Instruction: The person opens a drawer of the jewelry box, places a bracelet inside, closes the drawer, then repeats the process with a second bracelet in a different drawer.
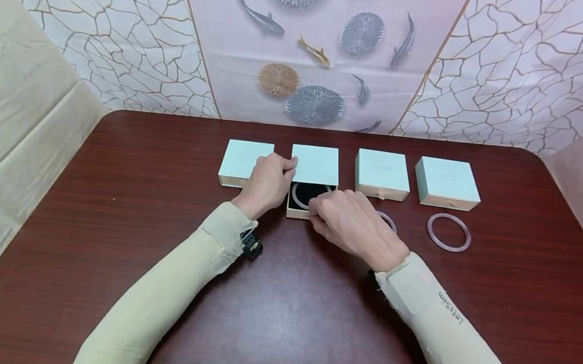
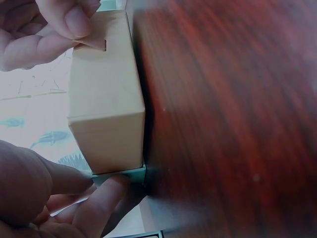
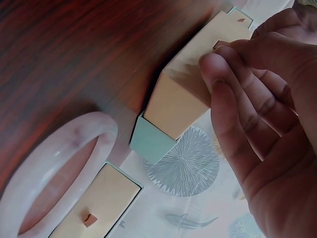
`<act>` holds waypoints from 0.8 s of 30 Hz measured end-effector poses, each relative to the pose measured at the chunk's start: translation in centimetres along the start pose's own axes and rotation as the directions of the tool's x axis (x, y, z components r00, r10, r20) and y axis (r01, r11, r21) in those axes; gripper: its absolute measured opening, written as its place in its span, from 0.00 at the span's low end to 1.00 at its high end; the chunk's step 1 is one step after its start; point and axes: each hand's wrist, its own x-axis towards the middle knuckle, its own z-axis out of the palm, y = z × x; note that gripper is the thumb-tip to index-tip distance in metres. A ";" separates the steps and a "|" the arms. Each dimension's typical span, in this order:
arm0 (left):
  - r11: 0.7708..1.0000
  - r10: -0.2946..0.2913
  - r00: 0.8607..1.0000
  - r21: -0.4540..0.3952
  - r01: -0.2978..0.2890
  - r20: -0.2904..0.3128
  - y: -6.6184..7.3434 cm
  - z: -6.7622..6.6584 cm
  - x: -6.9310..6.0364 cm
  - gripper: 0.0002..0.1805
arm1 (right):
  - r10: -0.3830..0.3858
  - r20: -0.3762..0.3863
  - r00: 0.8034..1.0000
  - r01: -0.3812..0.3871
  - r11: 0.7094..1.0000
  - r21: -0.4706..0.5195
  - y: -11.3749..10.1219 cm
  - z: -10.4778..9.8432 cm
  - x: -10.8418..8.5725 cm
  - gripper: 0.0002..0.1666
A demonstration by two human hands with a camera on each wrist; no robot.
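A mint gift box (image 1: pixel 316 164) has its cream drawer (image 1: pixel 296 214) pulled partly out toward the person. Inside, a pale bangle (image 1: pixel 294 195) lies on black lining, partly covered by the right hand. My left hand (image 1: pixel 267 182) holds the mint sleeve at its left side; in the left wrist view its fingers (image 2: pixel 106 196) touch the sleeve's edge beside the drawer. With thumb and fingertips, my right hand (image 1: pixel 350 221) pinches the small pull tab (image 2: pixel 94 43) on the drawer's front. A second bangle (image 1: pixel 388 220) shows partly behind the right hand.
Another mint box (image 1: pixel 241 159) stands to the left, partly behind the left hand. Two more closed boxes, one nearer (image 1: pixel 382 170) and one farther right (image 1: pixel 448 182), stand in the row. A lilac bangle (image 1: pixel 467 236) lies before the rightmost box on the dark wooden table (image 1: pixel 271 328).
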 end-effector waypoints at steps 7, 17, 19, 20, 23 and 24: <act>1.000 -0.003 1.000 -0.015 0.003 0.010 0.0 0.0 0.0 0.21 | 0.007 0.010 1.000 -0.007 1.000 0.008 0.1 0.0 0.0 0.20; 1.000 0.014 1.000 -0.026 -0.014 0.002 0.0 0.0 -0.1 0.23 | 0.013 0.022 1.000 -0.014 1.000 0.015 0.1 0.0 0.0 0.19; 0.999 0.019 1.000 -0.027 -0.019 0.001 0.0 0.0 -0.1 0.23 | 0.014 0.020 1.000 -0.014 1.000 0.011 0.1 0.0 0.0 0.19; 0.999 0.019 1.000 -0.031 -0.019 0.001 0.0 0.0 -0.1 0.23 | 0.015 0.020 1.000 -0.015 1.000 0.009 0.1 0.0 0.0 0.19; 0.999 0.013 1.000 -0.036 -0.013 0.005 0.0 -0.1 -0.1 0.23 | 0.019 0.022 1.000 -0.019 1.000 0.008 0.1 0.0 0.0 0.18; 0.999 0.010 1.000 -0.035 -0.010 0.007 -0.1 -0.1 -0.1 0.23 | 0.020 0.024 1.000 -0.021 1.000 0.007 0.2 0.0 0.0 0.18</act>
